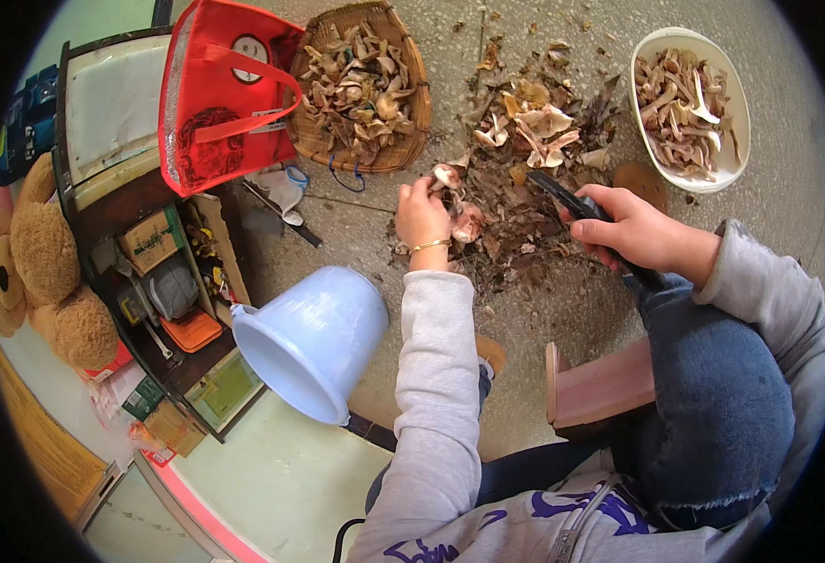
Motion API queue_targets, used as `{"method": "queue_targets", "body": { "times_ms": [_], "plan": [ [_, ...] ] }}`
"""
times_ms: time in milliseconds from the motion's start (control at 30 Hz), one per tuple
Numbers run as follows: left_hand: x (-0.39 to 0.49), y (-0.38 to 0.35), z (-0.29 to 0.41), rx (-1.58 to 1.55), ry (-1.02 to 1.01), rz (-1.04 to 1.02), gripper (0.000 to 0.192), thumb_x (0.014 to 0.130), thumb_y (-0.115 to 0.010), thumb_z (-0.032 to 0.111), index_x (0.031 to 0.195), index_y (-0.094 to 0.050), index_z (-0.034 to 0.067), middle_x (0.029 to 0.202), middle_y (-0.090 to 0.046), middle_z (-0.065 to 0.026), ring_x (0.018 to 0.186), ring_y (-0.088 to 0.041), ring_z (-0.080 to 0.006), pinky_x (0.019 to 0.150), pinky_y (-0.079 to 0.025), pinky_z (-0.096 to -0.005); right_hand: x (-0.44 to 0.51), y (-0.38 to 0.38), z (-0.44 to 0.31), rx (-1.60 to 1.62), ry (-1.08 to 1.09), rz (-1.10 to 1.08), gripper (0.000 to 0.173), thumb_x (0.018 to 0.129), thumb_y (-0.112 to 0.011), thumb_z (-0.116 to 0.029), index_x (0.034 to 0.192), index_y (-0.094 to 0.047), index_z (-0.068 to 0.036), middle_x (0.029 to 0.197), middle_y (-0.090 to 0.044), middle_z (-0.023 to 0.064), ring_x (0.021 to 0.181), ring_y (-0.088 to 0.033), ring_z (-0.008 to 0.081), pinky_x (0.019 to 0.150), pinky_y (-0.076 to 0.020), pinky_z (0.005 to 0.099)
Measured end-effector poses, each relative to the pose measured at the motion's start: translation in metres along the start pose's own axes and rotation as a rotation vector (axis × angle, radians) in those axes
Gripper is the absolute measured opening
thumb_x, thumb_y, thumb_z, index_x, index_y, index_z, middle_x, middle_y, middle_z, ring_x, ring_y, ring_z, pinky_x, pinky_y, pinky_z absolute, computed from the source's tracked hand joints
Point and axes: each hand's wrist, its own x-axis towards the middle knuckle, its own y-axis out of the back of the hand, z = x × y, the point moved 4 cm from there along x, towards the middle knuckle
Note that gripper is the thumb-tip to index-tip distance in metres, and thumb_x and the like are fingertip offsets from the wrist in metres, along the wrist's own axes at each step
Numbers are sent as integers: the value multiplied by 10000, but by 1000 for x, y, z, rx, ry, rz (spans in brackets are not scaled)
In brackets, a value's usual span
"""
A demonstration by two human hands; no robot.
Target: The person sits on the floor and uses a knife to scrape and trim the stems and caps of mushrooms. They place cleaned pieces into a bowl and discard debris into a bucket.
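My left hand (423, 219), with a gold bracelet at the wrist, has its fingers closed around a pale mushroom (446, 176). Just beside it is a reddish-brown mushroom cap (467, 222); whether the two are joined cannot be seen. In my right hand (627, 229) is a black utility knife (564, 195), its tip pointing to the upper left over the litter. Under both hands spreads a heap of dry leaves and mushroom scraps (504, 211) on the speckled floor. Several larger mushroom pieces (543, 134) lie on the heap's far side.
A white oval basin (745, 144) with cut mushrooms stands at the upper right. Mushrooms also fill a woven bamboo basket (419, 105), beside a red bag (208, 105). A light-blue bucket (314, 338) lies tipped near my left forearm, by a cluttered cabinet (113, 232).
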Motion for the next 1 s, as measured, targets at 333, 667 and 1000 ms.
{"method": "queue_targets", "body": {
  "times_ms": [333, 667, 1000],
  "plan": [
    [-60, 74, 57, -1913, 527, -455, 202, 929, -594, 165, 1089, -612, 42, 952, -649, -31, 821, -635, -166, 638, -513, -265, -5, 0, -45, -247, 112, -10, 230, 914, -594, -200, 1053, -525, -30, 698, -524, 10, 542, -505, 88, 489, -432, 251],
    [-81, 196, 122, -1680, 208, -820, 302, 911, -618, 145, 1183, -566, 27, 1085, -616, -70, 922, -600, -138, 793, -491, -264, -108, -33, -205, -754, 472, -31, 362, 978, -499, -280, 1193, -481, 11, 736, -548, 22, 573, -485, 73, 520, -406, 229],
    [-150, 281, 122, -1136, -226, -512, 292, 851, -622, -5, 1142, -595, -11, 1077, -633, -75, 1015, -604, -157, 874, -482, -293, -175, -110, -143, -519, 373, -224, 515, 972, -456, -434, 1210, -485, 22, 798, -570, 24, 630, -542, 77, 577, -441, 208]
  ]
}}
